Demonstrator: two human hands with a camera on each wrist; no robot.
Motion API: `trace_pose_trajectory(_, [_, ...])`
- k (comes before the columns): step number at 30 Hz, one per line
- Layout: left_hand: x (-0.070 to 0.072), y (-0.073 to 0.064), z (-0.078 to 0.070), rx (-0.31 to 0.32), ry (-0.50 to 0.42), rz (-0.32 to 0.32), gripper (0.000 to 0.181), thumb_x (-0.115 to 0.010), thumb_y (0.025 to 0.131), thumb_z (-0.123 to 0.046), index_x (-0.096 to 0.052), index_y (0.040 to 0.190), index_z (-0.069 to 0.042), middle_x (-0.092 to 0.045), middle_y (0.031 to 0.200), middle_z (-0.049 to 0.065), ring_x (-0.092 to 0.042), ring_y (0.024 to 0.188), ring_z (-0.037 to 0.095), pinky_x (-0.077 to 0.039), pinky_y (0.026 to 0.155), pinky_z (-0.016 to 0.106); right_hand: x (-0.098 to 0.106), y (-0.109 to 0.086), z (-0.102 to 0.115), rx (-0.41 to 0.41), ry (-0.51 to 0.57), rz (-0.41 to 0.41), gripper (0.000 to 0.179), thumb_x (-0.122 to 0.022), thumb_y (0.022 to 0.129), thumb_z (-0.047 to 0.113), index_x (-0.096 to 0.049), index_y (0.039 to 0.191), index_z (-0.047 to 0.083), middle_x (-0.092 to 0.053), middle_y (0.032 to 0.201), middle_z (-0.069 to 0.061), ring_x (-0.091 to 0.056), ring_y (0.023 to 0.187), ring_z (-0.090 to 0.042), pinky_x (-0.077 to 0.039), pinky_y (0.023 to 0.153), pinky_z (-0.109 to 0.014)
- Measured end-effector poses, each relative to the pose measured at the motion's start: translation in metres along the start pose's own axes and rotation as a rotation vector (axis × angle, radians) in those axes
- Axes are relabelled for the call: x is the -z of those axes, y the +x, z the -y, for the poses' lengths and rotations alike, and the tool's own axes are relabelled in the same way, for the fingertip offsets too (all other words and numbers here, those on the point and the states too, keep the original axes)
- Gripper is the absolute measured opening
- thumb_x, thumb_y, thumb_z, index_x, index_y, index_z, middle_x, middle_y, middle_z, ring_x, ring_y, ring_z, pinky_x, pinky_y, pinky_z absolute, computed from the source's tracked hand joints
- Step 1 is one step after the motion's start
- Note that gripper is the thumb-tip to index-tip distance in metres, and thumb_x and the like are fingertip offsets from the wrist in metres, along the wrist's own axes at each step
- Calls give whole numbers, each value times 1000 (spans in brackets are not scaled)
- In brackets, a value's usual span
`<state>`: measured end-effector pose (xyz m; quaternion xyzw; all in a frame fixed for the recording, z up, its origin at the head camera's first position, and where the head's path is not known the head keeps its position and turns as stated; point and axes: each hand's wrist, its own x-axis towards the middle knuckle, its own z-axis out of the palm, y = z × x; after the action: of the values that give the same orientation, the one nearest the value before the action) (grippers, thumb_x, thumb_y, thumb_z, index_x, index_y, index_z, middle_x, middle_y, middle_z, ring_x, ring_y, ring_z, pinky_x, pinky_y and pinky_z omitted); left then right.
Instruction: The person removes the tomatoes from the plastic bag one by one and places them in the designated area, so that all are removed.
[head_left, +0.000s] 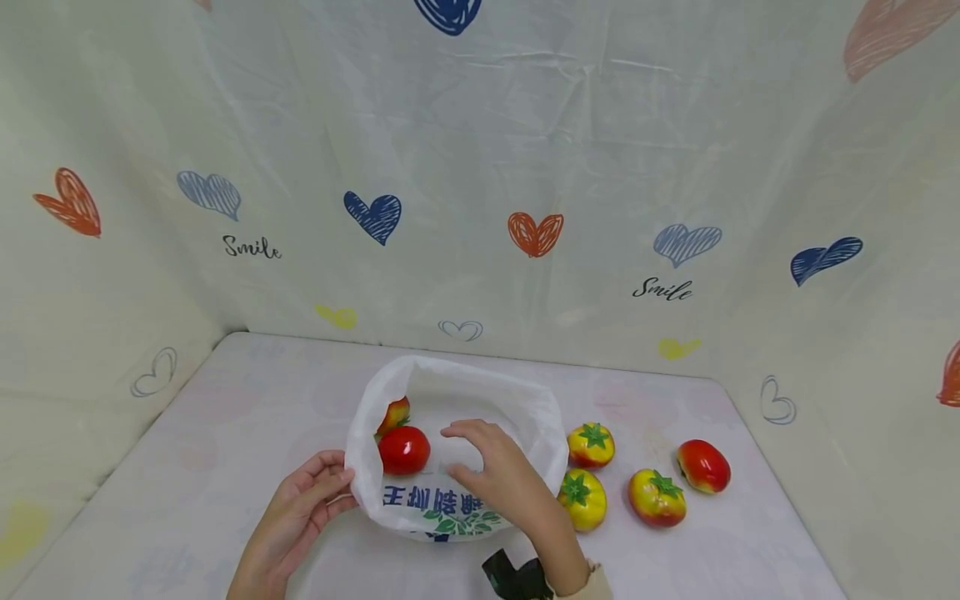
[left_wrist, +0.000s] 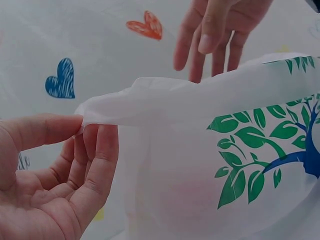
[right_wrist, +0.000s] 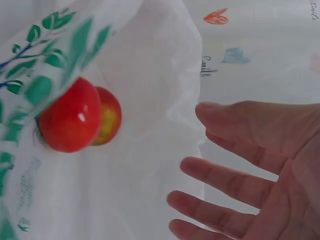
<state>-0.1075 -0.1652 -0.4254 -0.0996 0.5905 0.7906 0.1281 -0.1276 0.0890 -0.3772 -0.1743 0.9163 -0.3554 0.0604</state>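
Observation:
A white bag [head_left: 532, 408] with blue and green print stands with its mouth wide apart. My left hand [head_left: 309, 504] pinches the bag's left rim between thumb and fingers; the left wrist view shows the rim [left_wrist: 102, 112] in that pinch. Inside the bag lie a red tomato [head_left: 405, 451] and, partly behind it, a red-yellow one [head_left: 395, 414]. Over the bag's mouth, my right hand [head_left: 498, 475] has its fingers spread with nothing between them. In the right wrist view those fingers [right_wrist: 225, 180] are apart from the red tomato [right_wrist: 72, 117].
Right of the bag sit yellow-red tomatoes with green tops, one at the back [head_left: 591, 445], one beside the bag [head_left: 582, 500], another farther right [head_left: 657, 498]. A red tomato [head_left: 703, 466] lies rightmost. A heart-printed sheet [head_left: 465, 283] hangs behind the table [head_left: 247, 400].

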Motion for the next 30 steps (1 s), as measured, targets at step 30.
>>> trace_pose_trajectory(30, [0, 1, 2, -22, 16, 18, 13, -55, 93, -13, -54, 106, -13, -65, 98, -4, -63, 88, 16, -55, 81, 27, -39, 74, 1, 143, -221, 309, 27, -69, 83, 16, -66, 110, 16, -64, 112, 3, -57, 99, -13, -50, 85, -21])
